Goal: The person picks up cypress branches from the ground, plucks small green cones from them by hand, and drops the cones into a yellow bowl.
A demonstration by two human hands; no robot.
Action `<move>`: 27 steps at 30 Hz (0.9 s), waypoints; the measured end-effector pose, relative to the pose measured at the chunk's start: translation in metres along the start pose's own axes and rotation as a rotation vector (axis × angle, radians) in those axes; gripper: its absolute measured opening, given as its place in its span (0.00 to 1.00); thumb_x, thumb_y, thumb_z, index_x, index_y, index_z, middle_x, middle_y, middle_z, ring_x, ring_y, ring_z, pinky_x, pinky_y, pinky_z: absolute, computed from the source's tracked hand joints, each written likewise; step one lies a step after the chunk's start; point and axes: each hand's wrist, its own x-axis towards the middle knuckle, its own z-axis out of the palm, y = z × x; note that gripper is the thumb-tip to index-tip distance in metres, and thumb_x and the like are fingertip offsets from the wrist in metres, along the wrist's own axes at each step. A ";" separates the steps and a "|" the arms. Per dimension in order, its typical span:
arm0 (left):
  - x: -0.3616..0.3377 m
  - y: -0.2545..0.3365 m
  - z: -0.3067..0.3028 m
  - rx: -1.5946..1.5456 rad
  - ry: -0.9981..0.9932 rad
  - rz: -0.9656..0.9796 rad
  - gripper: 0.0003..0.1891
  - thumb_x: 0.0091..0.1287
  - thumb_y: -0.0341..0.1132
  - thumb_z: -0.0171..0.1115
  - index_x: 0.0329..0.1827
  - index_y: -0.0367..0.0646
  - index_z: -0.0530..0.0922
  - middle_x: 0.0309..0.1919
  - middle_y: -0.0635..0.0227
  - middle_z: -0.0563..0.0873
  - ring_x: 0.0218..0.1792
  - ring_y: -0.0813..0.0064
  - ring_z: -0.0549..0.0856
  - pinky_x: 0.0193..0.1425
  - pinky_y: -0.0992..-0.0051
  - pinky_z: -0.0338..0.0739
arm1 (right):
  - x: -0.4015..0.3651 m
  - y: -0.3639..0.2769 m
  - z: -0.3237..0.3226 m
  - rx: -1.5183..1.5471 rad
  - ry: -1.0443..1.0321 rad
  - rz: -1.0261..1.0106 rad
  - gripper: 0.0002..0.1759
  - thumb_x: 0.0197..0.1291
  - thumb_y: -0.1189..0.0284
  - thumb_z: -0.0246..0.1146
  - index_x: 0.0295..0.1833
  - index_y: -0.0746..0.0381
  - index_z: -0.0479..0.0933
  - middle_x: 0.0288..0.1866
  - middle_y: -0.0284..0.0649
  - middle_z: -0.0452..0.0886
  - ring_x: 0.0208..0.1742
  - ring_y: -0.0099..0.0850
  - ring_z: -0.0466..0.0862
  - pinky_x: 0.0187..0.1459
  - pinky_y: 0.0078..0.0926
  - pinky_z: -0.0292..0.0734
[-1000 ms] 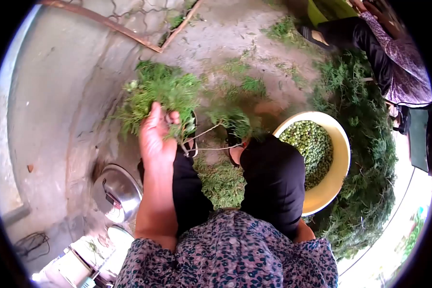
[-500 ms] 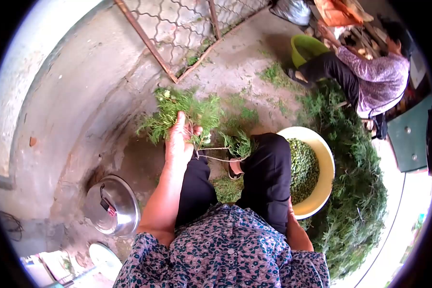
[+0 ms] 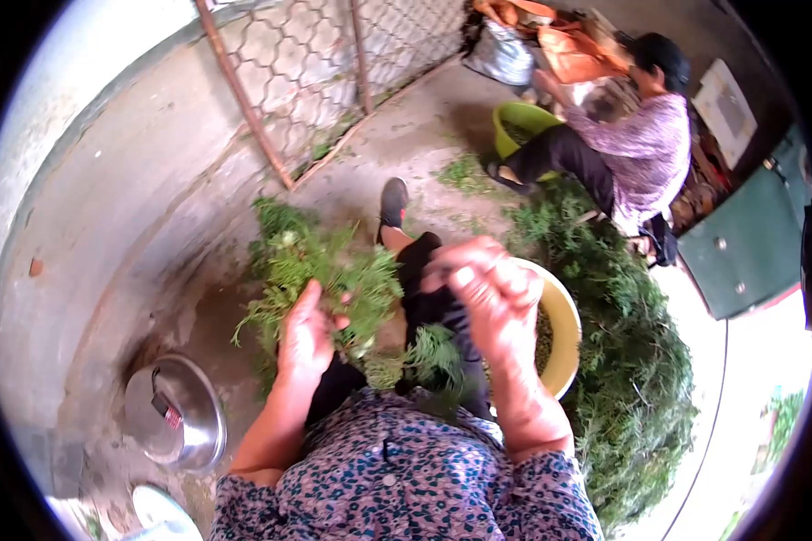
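Observation:
My left hand (image 3: pixel 309 335) holds a leafy green sprig (image 3: pixel 320 275) in front of my left knee, thumb and fingers around its stems. Another piece of greenery (image 3: pixel 436 356) hangs low over my lap. My right hand (image 3: pixel 492 287) is raised above my right leg, its fingers curled and blurred; whatever they hold, if anything, cannot be made out. Partly behind that hand and forearm stands a cream-yellow tub (image 3: pixel 564 335) with small green pieces inside.
A large heap of cut branches (image 3: pixel 641 379) lies right of the tub. Beyond it sits another person (image 3: pixel 636 144) beside a lime-green tub (image 3: pixel 514 117). A metal pot (image 3: pixel 198 415) stands at the left, and a wire mesh panel (image 3: pixel 293 68) leans at the back.
My right hand has risen from beside the yellow tub to above my leg. The sprig in my left hand sits lower. The view has shifted, and one foot now shows stretched forward.

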 end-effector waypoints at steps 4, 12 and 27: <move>0.022 -0.007 -0.046 -0.052 0.175 -0.496 0.12 0.64 0.42 0.57 0.44 0.45 0.76 0.37 0.70 0.82 0.31 0.76 0.80 0.27 0.74 0.74 | 0.021 -0.069 0.060 1.217 -0.349 -0.502 0.23 0.60 0.60 0.55 0.47 0.70 0.77 0.40 0.54 0.80 0.35 0.33 0.78 0.39 0.30 0.74; 0.017 -0.022 -0.031 0.038 0.101 -0.053 0.11 0.68 0.39 0.52 0.45 0.41 0.75 0.37 0.66 0.83 0.36 0.73 0.82 0.39 0.73 0.78 | 0.007 -0.096 0.096 1.449 -0.231 -0.681 0.18 0.59 0.65 0.56 0.47 0.68 0.77 0.37 0.49 0.79 0.33 0.32 0.78 0.35 0.29 0.73; 0.041 -0.027 -0.046 -0.006 0.270 -0.071 0.09 0.65 0.35 0.53 0.39 0.39 0.76 0.31 0.65 0.82 0.32 0.72 0.81 0.40 0.72 0.77 | 0.017 -0.084 0.139 1.550 -0.186 -0.692 0.13 0.56 0.76 0.58 0.47 0.64 0.78 0.33 0.39 0.77 0.28 0.30 0.77 0.27 0.27 0.71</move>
